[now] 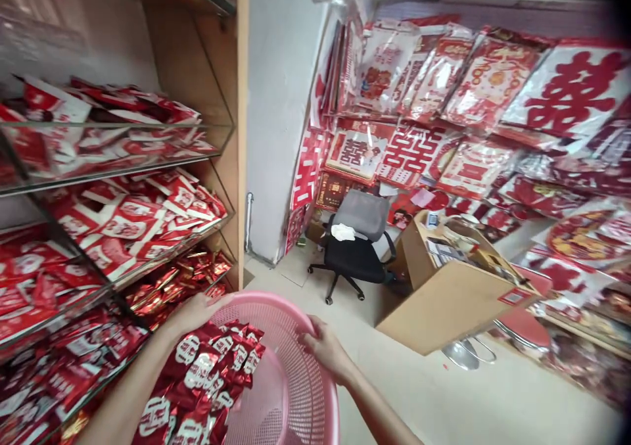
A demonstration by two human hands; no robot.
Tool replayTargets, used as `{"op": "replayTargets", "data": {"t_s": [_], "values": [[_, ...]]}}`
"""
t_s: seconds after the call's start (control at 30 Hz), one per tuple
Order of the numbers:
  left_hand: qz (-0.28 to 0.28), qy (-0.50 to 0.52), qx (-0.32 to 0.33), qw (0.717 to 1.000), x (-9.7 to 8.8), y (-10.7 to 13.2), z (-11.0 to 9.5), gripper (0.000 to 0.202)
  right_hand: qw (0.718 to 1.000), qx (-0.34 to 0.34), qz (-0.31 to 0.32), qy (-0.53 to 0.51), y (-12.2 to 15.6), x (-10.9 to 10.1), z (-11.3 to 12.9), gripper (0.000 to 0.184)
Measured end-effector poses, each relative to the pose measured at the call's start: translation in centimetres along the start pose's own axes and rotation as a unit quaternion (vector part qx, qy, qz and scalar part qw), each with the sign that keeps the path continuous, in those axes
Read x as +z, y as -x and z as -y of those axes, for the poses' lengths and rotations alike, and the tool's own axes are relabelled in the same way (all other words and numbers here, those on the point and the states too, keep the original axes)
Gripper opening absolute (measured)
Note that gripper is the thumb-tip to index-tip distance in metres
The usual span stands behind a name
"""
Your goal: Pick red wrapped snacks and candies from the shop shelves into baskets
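A round pink plastic basket [306, 382] with perforated walls is held low in front of me. Its far left rim is in the grip of my left hand [200, 310], close to the shelf edge. On the right side, my right hand [326, 350] is closed over the rim, with fingers reaching inside the wall. Several shiny dark-red packets [201, 369] with white printing are heaped in the left part of the basket, and the bare pink bottom shows on the right. My left forearm crosses in front of some packets.
Glass-fronted shelves [111, 277] at left hold red and white packets [123, 221] and gold-red wrapped pieces [172, 281]. Beyond the basket stand an office chair [355, 254], a wooden desk [444, 300] and a red stool [525, 330]. Red decorations [411, 152] cover the back wall.
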State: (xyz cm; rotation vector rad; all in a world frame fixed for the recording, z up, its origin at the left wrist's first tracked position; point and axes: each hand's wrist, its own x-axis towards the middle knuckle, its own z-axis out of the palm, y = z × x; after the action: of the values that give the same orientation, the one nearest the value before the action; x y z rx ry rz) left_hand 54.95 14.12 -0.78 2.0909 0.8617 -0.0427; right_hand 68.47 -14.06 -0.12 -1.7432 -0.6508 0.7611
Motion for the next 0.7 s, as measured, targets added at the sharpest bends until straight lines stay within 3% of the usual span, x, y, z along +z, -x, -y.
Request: {"op": "replayTargets", "data": {"t_s": [0.23, 0.4, 0.53, 0.7], "values": [[-0.049, 0.046, -0.052, 0.996, -1.4, 3.5, 2.2, 0.052, 0.999, -0.032, 0.038, -0.002, -1.0, 0.8, 0.8, 0.028], [-0.103, 0.068, -0.086, 0.989, -0.6, 5.4, 2.7, 0.050, 0.997, -0.001, 0.066, -0.039, -1.6, 0.1, 0.5, 0.033], [-0.165, 0.052, -0.132, 0.976, 0.3, 7.0, 3.3, 0.051, 0.990, -0.005, 0.129, -0.048, -4.0, 0.0, 0.7, 0.031], [-0.198, 0.037, -0.195, 0.960, 0.9, 9.5, 4.0, 0.052, 0.971, -0.012, 0.228, -0.067, -7.7, 0.8, 1.8, 0.028]]}}
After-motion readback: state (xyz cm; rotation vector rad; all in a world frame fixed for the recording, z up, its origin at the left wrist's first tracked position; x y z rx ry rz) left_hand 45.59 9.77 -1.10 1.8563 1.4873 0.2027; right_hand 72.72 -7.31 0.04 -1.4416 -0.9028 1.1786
